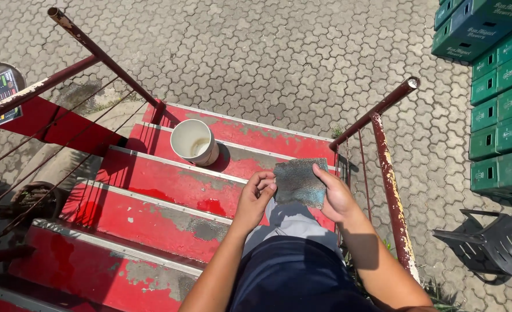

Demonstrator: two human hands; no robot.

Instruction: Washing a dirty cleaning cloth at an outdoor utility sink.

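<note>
While I look down the red stairs point(152, 190), I hold a sheet of sandpaper point(300, 182) between my two hands, out in front of my lap. My left hand point(256, 196) is closed in a pinch on the sheet's left edge, fingertips pressed together on it. My right hand point(335, 199) grips the right edge, thumb lying over the face of the sheet and the other fingers hidden behind it. The sheet is roughly square, mottled grey and blue-green, and it stands nearly flat toward me, its lower corner just above my grey trouser leg point(288, 222).

Beyond the sandpaper, up and to its left, a white bucket point(193, 142) sits on a lower step, apart from both hands; a pale liquid shows inside it. The steps around the sheet show worn red paint with bare grey patches and wet-looking red pools. To the right of the sandpaper, close past my right hand, runs a rusty handrail point(386, 167). Farther right of it, stacked green crates point(498, 104) stand on the paving, and a dark plastic chair point(492, 245) lies below them.
</note>
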